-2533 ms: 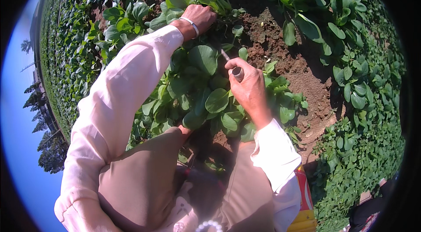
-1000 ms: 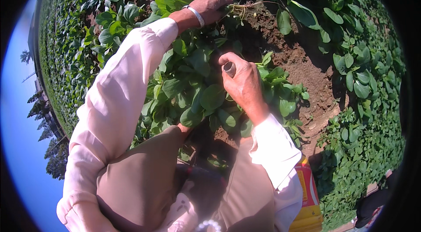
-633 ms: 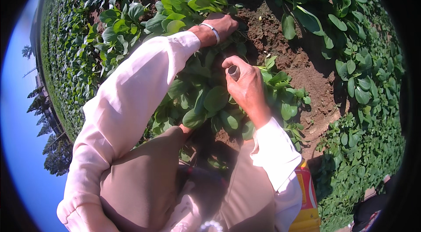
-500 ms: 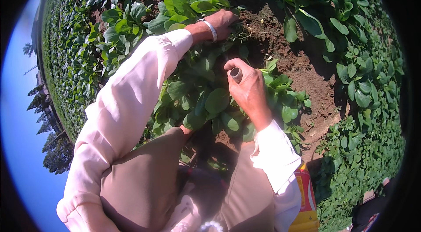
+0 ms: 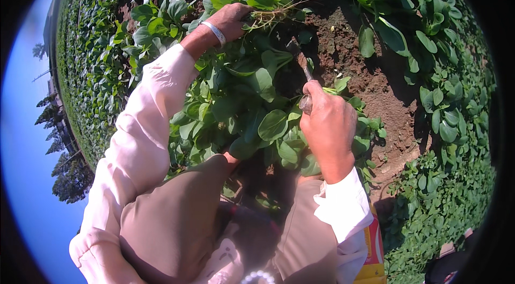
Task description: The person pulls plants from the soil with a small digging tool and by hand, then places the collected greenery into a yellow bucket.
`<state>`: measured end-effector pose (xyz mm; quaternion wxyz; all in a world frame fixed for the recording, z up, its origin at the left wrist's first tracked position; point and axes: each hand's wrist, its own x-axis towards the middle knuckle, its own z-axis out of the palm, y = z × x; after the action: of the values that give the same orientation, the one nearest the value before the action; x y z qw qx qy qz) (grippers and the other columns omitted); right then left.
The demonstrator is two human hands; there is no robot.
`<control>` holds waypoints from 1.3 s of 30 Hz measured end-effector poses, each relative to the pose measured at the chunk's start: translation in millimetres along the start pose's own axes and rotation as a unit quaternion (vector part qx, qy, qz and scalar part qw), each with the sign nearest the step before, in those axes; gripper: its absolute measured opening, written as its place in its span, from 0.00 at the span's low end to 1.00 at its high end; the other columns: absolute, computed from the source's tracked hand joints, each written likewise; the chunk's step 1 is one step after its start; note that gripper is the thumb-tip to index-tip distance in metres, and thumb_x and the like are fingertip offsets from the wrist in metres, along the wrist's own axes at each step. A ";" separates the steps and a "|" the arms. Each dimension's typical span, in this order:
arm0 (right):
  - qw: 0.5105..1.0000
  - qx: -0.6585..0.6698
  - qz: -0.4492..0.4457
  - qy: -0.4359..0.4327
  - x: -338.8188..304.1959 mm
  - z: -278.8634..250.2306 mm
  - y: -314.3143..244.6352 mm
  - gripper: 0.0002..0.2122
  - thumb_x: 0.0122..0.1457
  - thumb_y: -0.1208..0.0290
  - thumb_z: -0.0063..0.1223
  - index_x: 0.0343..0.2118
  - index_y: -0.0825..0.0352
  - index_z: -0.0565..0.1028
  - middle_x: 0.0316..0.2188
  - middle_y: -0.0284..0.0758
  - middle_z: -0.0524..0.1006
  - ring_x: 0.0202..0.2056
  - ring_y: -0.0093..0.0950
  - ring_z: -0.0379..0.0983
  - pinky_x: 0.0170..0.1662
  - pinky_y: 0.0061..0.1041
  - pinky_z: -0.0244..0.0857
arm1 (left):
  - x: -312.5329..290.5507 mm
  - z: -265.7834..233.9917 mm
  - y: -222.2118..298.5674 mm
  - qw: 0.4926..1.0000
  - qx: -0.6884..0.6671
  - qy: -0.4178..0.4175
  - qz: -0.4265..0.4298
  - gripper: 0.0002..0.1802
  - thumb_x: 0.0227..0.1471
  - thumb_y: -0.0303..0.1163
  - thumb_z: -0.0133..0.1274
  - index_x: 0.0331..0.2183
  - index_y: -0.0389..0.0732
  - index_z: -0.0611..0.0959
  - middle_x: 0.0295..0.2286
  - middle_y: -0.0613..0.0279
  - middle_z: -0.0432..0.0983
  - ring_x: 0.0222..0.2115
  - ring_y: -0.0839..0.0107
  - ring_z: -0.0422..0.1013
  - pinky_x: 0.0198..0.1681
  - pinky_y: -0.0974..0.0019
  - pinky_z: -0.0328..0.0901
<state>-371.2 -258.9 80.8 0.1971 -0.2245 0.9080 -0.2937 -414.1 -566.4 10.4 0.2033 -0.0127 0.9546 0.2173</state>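
My left hand [image 5: 232, 20], with a silver bangle [image 5: 215, 33] at the wrist, is closed around a small bunch of pulled weeds. Pale, stringy roots [image 5: 276, 15] stick out of the bunch to the right, just below some bright green leaves. In my right hand [image 5: 331, 120] is a small digging tool [image 5: 307, 69], its round handle end showing by the thumb and its narrow metal blade pointing forward at the soil. Broad-leaved green plants [image 5: 260, 84] grow between my hands and in front of my knees. The fingers of my left hand are partly hidden.
Bare reddish-brown soil [image 5: 348, 50] runs along the right of the plants. More leafy rows [image 5: 389, 2] stand at far right and left. A red and yellow bag [image 5: 375, 252] lies beside my right knee. Dark trees [image 5: 72, 182] rise at the left edge.
My left hand has moved up and left, and the weed roots now show beyond it. My right hand has drawn back right and down, bringing the tool's blade into view.
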 end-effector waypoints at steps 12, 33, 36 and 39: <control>0.958 0.286 -0.010 -0.030 4.0 30.7 1.6 0.08 0.48 0.83 0.52 0.32 0.66 0.75 0.18 0.42 0.72 0.18 0.34 0.71 0.24 0.28 0.61 | -68.8 -24.7 66.4 0.992 -0.130 0.001 -0.005 0.22 0.42 0.22 0.55 0.44 0.35 0.78 0.28 0.46 0.77 0.31 0.50 0.75 0.35 0.58 0.68; 0.986 0.150 -0.064 -0.044 -4.0 31.0 -7.0 0.12 0.43 0.83 0.54 0.33 0.63 0.74 0.17 0.39 0.74 0.21 0.40 0.73 0.24 0.36 0.62 | 15.1 35.2 3.0 0.951 0.293 -0.089 0.047 0.09 0.45 0.26 0.50 0.31 0.44 0.82 0.26 0.50 0.78 0.29 0.52 0.77 0.31 0.54 0.72; 0.987 0.146 -0.054 -0.048 -3.7 31.1 -7.1 0.12 0.43 0.83 0.53 0.32 0.62 0.74 0.17 0.39 0.74 0.21 0.40 0.73 0.24 0.36 0.62 | 16.6 39.0 -2.0 0.971 0.232 -0.025 0.046 0.09 0.43 0.26 0.52 0.32 0.44 0.82 0.28 0.48 0.78 0.31 0.52 0.76 0.32 0.54 0.72; 0.984 0.165 -0.035 -0.061 -3.2 27.1 -9.1 0.11 0.44 0.83 0.53 0.32 0.63 0.75 0.17 0.39 0.74 0.22 0.40 0.74 0.24 0.34 0.62 | 14.3 29.6 -7.6 0.986 0.167 -0.015 0.021 0.14 0.40 0.24 0.53 0.35 0.43 0.82 0.31 0.48 0.78 0.34 0.50 0.75 0.36 0.52 0.72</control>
<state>-352.7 -275.9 66.8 0.2761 -0.2382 0.8250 -0.4318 -415.0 -560.0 -22.7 0.2118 0.0450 0.9745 0.0588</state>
